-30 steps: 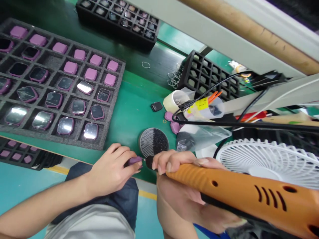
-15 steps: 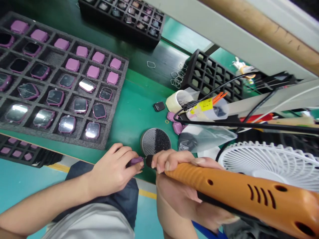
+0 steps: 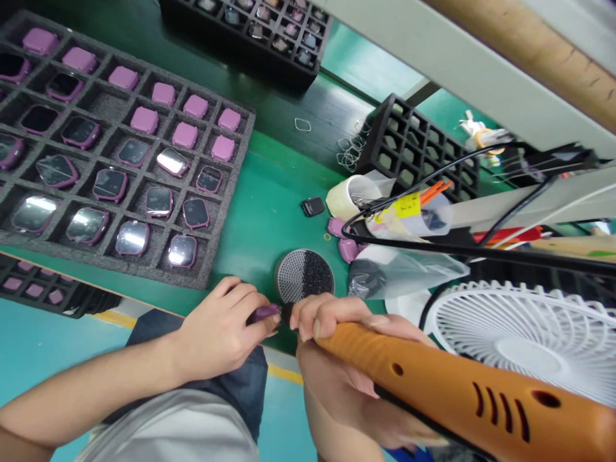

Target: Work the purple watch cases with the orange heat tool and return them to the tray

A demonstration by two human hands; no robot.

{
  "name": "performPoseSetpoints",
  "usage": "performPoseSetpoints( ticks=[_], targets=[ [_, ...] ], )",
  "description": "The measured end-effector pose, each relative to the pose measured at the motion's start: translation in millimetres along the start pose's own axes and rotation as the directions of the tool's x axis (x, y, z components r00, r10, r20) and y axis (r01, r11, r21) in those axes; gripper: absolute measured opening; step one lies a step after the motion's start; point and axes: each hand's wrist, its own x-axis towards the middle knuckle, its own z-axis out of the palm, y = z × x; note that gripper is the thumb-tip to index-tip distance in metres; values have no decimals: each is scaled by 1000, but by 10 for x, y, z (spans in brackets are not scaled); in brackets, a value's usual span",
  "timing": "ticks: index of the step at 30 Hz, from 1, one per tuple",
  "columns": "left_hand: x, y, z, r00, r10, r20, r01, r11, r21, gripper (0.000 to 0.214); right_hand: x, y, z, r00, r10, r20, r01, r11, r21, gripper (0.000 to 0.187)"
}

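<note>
Between the thumb and fingers of my left hand point(image 3: 228, 327) is a purple watch case point(image 3: 264, 313), mostly hidden by the fingers. My right hand point(image 3: 356, 346) is wrapped round an orange electric screwdriver point(image 3: 462, 378), which slants down to the right. Its dark front end point(image 3: 287, 314) points left and meets the edge of the watch case; the exact contact is too small to make out. Just behind both hands stands a round dish point(image 3: 305, 276), half perforated grey and half filled with small black pieces.
A grey foam tray point(image 3: 212, 250) with purple watches lies at left. Toward the back are black divided trays point(image 3: 308, 70). A small black watch part point(image 3: 313, 206), a cream tape roll point(image 3: 349, 196), purple cases point(image 3: 347, 250) and a plastic bag point(image 3: 409, 273) sit before a white fan point(image 3: 524, 340).
The view has shifted slightly, so the bench things appear a little to the right. Both hands keep their holds, and the screwdriver's rear end sits lower in the picture.
</note>
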Motion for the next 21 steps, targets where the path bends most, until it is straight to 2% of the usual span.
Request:
performPoseSetpoints(
  ticks=[4, 9, 13, 17, 21],
  targets=[
    [3, 1, 7, 1000, -2, -1, 2, 1000, 7, 14, -8, 20, 15, 1000, -7, 5, 7, 1000, 12, 43],
    [17, -2, 10, 1000, -3, 5, 3, 1000, 10, 13, -17, 78, 37, 1000, -16, 0, 16, 1000, 21, 53],
    [23, 8, -9, 999, -22, 26, 21, 999, 28, 20, 12, 46, -50, 992, -74, -104, 79, 996, 40, 64],
    [18, 16, -49, 993, 5, 116, -7, 1000, 17, 28, 78, 62, -173, 964, -166, -206, 168, 986, -6, 58],
    [11, 14, -53, 987, 40, 157, -39, 999, -6, 29, 109, 163, -212, 957, -158, -243, 168, 986, 21, 57]
  ],
)
